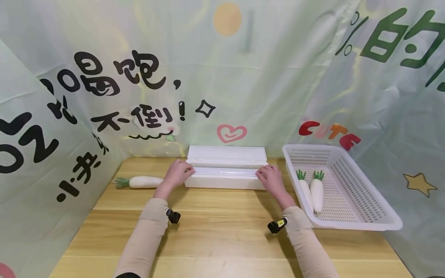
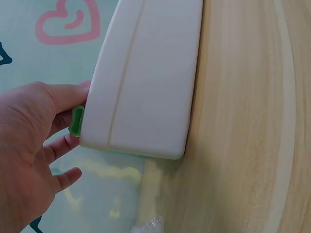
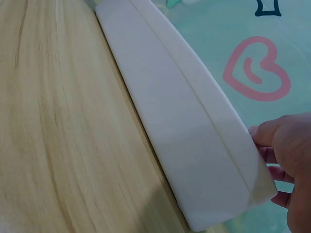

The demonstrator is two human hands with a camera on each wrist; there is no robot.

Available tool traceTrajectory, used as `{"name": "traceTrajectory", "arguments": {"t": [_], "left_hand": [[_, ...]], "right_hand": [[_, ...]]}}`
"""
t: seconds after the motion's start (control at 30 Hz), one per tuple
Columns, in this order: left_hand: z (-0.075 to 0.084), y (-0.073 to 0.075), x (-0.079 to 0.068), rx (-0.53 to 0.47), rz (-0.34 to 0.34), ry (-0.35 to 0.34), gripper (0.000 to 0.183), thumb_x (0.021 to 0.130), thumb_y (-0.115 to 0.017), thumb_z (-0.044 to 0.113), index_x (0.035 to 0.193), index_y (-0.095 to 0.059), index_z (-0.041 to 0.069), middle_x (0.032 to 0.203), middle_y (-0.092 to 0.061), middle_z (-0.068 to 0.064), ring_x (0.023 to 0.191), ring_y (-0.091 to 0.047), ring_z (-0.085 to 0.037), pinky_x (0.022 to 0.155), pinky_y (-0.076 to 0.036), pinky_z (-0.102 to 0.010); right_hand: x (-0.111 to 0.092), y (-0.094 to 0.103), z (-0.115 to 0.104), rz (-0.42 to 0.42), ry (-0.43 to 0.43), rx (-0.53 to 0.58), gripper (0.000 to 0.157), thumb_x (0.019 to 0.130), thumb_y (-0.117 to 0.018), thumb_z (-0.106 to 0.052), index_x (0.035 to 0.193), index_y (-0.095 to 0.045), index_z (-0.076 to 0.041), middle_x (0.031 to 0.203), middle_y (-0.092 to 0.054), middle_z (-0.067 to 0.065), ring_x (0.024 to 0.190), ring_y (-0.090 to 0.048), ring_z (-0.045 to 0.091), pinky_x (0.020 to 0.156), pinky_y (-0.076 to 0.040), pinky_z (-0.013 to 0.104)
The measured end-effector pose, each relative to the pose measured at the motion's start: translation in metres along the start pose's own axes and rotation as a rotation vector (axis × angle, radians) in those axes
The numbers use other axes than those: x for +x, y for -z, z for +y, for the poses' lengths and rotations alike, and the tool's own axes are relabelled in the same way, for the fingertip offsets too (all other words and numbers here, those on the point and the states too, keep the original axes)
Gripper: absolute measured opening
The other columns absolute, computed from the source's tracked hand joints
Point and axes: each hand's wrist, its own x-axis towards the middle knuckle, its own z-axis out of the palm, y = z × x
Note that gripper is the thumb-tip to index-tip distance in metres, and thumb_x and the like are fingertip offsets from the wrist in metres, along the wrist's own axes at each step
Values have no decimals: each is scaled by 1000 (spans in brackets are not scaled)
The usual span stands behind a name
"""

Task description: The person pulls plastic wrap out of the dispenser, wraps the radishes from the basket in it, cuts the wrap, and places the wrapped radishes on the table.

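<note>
1. my two hands were well apart, one at each end of a long white box that lay crosswise on the desk [image 1: 222, 239], in front of me.
2. my left hand [image 1: 179, 172] was at the box's left end, thumb against the upper edge and the other fingers bent behind it. the tips were hidden, so i could not tell whether they were pinching anything.
3. my right hand [image 1: 271, 177] was at the right end in much the same way, thumb at the edge; its grip, too, i could not tell.
4. the long white box [image 1: 226, 182] had its lid [image 1: 226, 153] raised at the back, and a glossy clear strip [image 1: 224, 171] ran along the opening between my hands.
5. a small green piece [image 2: 77, 121] stuck out past the box edge, between my left thumb and fingers.
6. a white radish [image 1: 144, 182] lay on the desk to the left, leaves pointing away from the box, its bare end just by my left wrist.
7. on the right stood a white basket [image 1: 358, 225], its near corner beside my right sleeve [image 1: 309, 239]. two radishes [image 1: 317, 195] lay in it side by side, green tops toward the back.
8. behind everything hung a pale green cloth [image 1: 271, 96] with a pink heart [image 1: 231, 133] above the lid.
</note>
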Motion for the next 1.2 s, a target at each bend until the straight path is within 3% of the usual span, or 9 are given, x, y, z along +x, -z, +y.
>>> {"name": "traceTrajectory", "arguments": {"t": [0.37,0.7,0.87,1.2], "left_hand": [[4,-6,5,-2,46,44,22,100,-54,24,87,-65,11,79,-64,-3,89,-56,-26,83,-45,-41],[-5,2,-2,1,-29,-25,19,93,-65,27,106,-75,16,110,-72,-5,113,-56,-30,101,-41,-49],[-4,5,1,29,-25,-49,14,93,-66,26,96,-77,18,101,-75,0,106,-60,-27,98,-43,-45],[3,1,1,64,-8,39,16,95,-61,28,87,-73,21,86,-70,5,100,-58,-25,91,-43,-50]], "right_hand": [[2,-2,-1,33,-4,-44,20,96,-58,-21,92,-70,-5,102,-70,13,109,-56,41,89,-42,62],[6,-4,2,87,-19,-37,21,97,-57,-20,92,-68,-4,96,-71,14,96,-60,37,82,-46,57],[8,-4,3,98,-23,-45,21,98,-56,-21,93,-68,-4,95,-71,14,95,-61,36,82,-47,56],[5,-5,0,143,22,-64,19,96,-59,-18,91,-68,-3,94,-71,14,92,-62,37,78,-48,55]]}}
